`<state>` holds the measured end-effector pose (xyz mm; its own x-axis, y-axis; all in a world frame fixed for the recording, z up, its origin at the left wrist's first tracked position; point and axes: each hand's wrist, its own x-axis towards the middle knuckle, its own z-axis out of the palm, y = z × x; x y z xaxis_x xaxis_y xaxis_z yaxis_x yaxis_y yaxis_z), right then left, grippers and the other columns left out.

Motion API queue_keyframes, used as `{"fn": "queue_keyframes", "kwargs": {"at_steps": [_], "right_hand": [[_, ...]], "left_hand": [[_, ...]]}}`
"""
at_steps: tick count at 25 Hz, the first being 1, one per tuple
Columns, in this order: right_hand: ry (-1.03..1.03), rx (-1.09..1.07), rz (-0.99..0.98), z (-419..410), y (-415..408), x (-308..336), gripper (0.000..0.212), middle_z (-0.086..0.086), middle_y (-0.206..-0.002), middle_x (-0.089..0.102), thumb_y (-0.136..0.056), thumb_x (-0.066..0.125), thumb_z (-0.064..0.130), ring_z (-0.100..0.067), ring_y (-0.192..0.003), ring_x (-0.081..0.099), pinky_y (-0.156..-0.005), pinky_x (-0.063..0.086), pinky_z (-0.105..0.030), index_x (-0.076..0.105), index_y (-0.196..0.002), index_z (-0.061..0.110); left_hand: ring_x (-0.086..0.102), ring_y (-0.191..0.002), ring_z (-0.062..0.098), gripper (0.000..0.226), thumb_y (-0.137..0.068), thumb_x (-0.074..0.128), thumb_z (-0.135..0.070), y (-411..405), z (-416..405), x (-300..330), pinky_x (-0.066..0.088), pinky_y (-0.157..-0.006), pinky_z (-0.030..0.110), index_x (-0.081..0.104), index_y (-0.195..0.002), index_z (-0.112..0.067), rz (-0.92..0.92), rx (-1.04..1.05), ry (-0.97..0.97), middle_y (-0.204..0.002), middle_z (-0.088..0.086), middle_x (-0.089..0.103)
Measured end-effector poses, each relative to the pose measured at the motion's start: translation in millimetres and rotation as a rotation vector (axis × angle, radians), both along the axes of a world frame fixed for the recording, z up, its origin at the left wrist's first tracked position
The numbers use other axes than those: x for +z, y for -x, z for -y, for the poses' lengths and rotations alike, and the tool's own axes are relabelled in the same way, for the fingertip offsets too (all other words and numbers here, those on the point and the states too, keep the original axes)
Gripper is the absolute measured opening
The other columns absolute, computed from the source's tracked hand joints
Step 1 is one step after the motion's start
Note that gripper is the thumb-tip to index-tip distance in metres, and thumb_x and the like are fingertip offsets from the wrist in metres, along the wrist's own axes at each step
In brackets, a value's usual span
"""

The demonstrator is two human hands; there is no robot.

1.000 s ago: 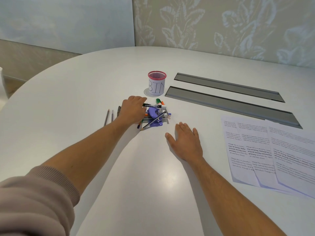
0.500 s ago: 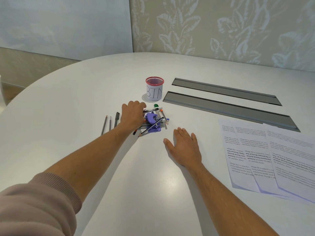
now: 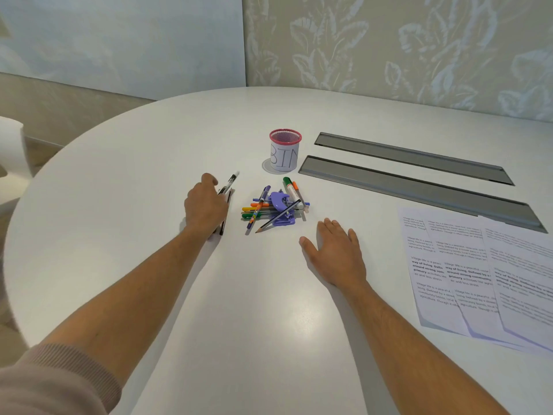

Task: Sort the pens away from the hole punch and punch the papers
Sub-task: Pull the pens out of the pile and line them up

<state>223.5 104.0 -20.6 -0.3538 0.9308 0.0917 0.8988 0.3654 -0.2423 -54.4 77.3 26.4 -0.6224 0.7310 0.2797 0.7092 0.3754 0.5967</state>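
- One purple hole punch (image 3: 282, 209) sits mid-table in a heap of pens (image 3: 257, 206): roughly nine or ten pens, markers and pencils lie over and around it; the exact number is hard to tell.
- A green-capped marker (image 3: 291, 187) and a dark pencil (image 3: 276, 220) lie across the punch.
- The left hand (image 3: 206, 205), just left of the heap, has its fingers curled around a black-and-white pen (image 3: 229, 182); its print is unreadable.
- At least one dark pen (image 3: 226, 211) lies on the table under that hand.
- The right hand (image 3: 336, 253) lies flat, fingers relaxed, near the heap and holding nothing.
- Three printed papers (image 3: 478, 274) overlap at the right; "Village life is a peaceful" is readable.
- One pink-rimmed mesh cup (image 3: 285, 150) labelled "BIN" stands behind the heap.
- Two grey slots (image 3: 419, 187) run across the white table (image 3: 119, 205).
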Motion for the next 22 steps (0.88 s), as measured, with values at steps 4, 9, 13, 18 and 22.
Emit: {"fn": "queue_keyframes", "kwargs": {"at_steps": [4, 9, 13, 18, 22], "right_hand": [[0.005, -0.003, 0.013, 1, 0, 0, 0.074, 0.001, -0.164, 0.021, -0.098, 0.023, 0.064, -0.015, -0.152, 0.013, -0.123, 0.002, -0.043, 0.026, -0.155, 0.017], [0.001, -0.011, 0.017, 0, 0, 0, 0.074, 0.001, -0.164, 0.022, -0.097, 0.024, 0.065, -0.015, -0.152, 0.014, -0.122, 0.002, -0.043, 0.026, -0.155, 0.018], [-0.001, -0.002, 0.004, 1, -1, 0, 0.073, 0.0, -0.164, 0.023, -0.098, 0.025, 0.063, -0.015, -0.152, 0.015, -0.123, 0.003, -0.043, 0.028, -0.155, 0.016], [-0.003, -0.001, 0.003, 1, -1, 0, 0.073, -0.001, -0.163, 0.024, -0.098, 0.025, 0.063, -0.015, -0.152, 0.016, -0.123, 0.003, -0.043, 0.029, -0.154, 0.016], [-0.009, -0.002, 0.003, 0, -1, 0, 0.073, -0.001, -0.163, 0.025, -0.098, 0.025, 0.064, -0.016, -0.151, 0.016, -0.123, 0.004, -0.044, 0.03, -0.154, 0.017]], "left_hand": [[0.059, -0.099, 0.036, 0.035, -0.086, 0.055, -0.01, 7, 20, -4, 0.045, -0.079, 0.041, 0.048, -0.121, -0.006, 0.016, 0.042, 0.08, -0.105, 0.017, 0.065], [0.056, -0.103, 0.037, 0.038, -0.088, 0.056, -0.017, 7, 28, -2, 0.039, -0.077, 0.036, 0.047, -0.123, -0.007, 0.064, 0.064, 0.106, -0.115, 0.017, 0.059], [0.056, -0.108, 0.036, 0.035, -0.09, 0.054, -0.024, 1, 28, 0, 0.041, -0.084, 0.039, 0.05, -0.123, -0.012, 0.002, 0.062, 0.102, -0.121, 0.013, 0.055], [0.06, -0.095, 0.025, 0.03, -0.091, 0.054, -0.041, -21, 17, 3, 0.046, -0.078, 0.033, 0.061, -0.109, -0.017, -0.002, -0.084, 0.061, -0.106, 0.004, 0.066], [0.06, -0.086, 0.021, 0.04, -0.086, 0.055, -0.055, -40, 10, -1, 0.043, -0.07, 0.03, 0.063, -0.105, -0.02, -0.005, -0.143, 0.154, -0.097, 0.002, 0.07]]}}
